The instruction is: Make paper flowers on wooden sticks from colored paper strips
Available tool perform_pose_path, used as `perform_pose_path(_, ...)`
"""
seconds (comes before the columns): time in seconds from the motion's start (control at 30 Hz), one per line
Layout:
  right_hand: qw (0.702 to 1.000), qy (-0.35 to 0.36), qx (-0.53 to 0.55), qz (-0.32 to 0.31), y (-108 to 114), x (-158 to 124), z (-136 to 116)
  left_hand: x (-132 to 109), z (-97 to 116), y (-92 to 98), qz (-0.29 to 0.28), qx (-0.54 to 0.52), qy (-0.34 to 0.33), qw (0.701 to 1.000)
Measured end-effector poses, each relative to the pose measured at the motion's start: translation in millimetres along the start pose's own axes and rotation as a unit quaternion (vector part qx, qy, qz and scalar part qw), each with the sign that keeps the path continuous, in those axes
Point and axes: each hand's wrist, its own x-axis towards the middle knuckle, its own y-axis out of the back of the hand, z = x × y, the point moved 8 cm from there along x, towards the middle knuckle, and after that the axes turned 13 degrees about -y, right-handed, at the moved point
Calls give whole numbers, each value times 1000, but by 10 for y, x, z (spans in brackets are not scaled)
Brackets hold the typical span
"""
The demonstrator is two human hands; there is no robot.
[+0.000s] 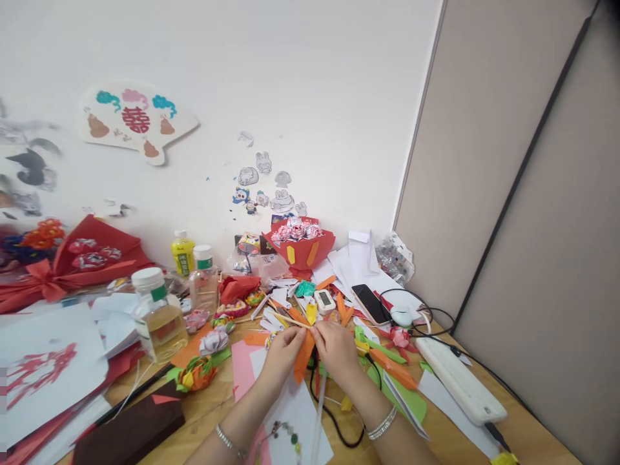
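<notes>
Light brown wooden surface [208,413], crowded with paper craft clutter. At left, a dark brown box [126,433] lies before a white-lidded bottle [165,329] of amber liquid. An orange-and-green paper flower [197,372] sits nearby; pink paper [241,361] lies near the middle.

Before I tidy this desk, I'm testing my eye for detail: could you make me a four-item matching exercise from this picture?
Things:
1. Orange paper
2. Phone
3. Fan-shaped cutout
4. Front white-capped bottle

Places and states:
A. Up on the white wall
B. Partly filled with amber liquid
C. Held between the left hand and the right hand
D. Lying with a black screen facing up

Right pairs: 1-C, 2-D, 3-A, 4-B
</notes>
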Motion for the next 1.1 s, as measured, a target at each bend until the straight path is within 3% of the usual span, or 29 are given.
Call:
perform_pose_path(0.2,999,42,-17,4,-30,-26,-34,-1,-115,66,26,-73,62,995)
perform_pose_path(0.4,1000,21,22,-6,-11,-41,-57,15,-232,29,11,-122,79,989)
perform_pose_path(0.53,998,-6,43,-39,-31,-25,-35,54,-183,86,5,-91,39,995)
perform_pose_path(0.7,998,11,7,-69,-106,-6,7,61,-59,105,-15,-62,17,998)
perform_pose_path(0.9,996,40,-47,-61,-178,-29,11,74,-147,108,-23,-25,43,999)
perform_pose_path(1.1,997,4,-9,-79,-181,-32,35,139,-168,72,-53,-15,-4,998)
